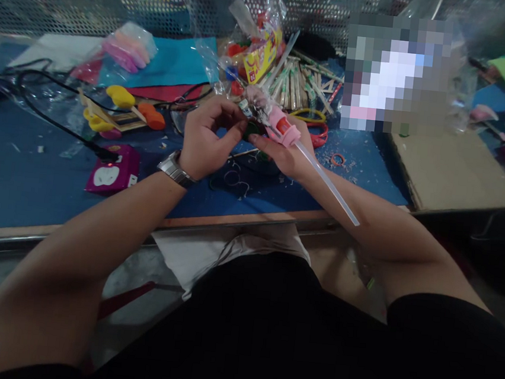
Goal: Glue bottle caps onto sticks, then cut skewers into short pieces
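Observation:
My left hand [211,133], with a metal watch on the wrist, is closed in a pinch, thumb and fingertips at a small dark green piece [251,131]. Facing it, my right hand [289,157] is closed too, its thumb by the same piece. Over the right hand lies a pink glue gun [284,128] with an orange part inside; a long translucent glue stick [331,185] sticks out of its rear toward my forearm. Its front end is cluttered with greyish, shiny material. The right fingers are mostly hidden beneath the gun.
A purple power box [114,169] with a black cable [58,120] sits left. Behind it stands a wooden stick model [127,119] with yellow and orange clay. Stick bundles [289,83], a plastic bag [261,47] and red scissors [319,137] lie behind; cardboard [464,171] is right.

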`<state>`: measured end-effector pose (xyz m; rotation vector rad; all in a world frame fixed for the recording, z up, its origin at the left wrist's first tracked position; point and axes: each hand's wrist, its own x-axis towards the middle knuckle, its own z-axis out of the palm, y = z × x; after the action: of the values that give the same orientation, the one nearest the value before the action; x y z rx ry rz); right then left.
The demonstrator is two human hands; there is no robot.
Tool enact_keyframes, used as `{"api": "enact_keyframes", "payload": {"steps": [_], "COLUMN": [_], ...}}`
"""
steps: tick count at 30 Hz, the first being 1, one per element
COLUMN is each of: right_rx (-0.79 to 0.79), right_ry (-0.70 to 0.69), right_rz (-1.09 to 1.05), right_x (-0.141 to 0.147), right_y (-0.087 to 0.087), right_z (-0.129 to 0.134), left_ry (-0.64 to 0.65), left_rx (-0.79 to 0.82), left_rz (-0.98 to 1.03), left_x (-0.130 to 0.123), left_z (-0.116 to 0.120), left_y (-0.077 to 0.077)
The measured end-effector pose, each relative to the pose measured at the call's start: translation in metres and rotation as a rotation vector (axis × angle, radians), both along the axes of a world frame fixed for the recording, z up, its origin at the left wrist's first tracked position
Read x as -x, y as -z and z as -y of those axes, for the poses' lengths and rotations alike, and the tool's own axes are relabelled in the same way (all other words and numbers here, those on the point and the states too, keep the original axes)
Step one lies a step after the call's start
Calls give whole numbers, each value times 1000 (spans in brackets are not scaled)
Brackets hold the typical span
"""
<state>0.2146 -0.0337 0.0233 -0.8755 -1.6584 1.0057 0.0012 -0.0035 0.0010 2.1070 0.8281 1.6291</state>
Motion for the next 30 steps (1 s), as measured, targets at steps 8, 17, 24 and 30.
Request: {"api": "enact_keyframes", "payload": {"steps": [8,17,24,30], "right_rx": [5,120,38,70], "right_ry": [35,52,50,73], "right_rz": [-32,-40,-105,-8], "right_x": [2,4,3,1], "right_y": [5,21,12,12], "right_z": [-4,-21,-12,-9], "left_ry": [-69,-117,27,72], "left_rx": [-147,-296,-94,-6], "left_rz": [-69,-175,-112,-159], "left_x": [-2,-6,-1,5], "left_z": [7,18,2,-4], "left_y": [-6,-19,-1,6]}}
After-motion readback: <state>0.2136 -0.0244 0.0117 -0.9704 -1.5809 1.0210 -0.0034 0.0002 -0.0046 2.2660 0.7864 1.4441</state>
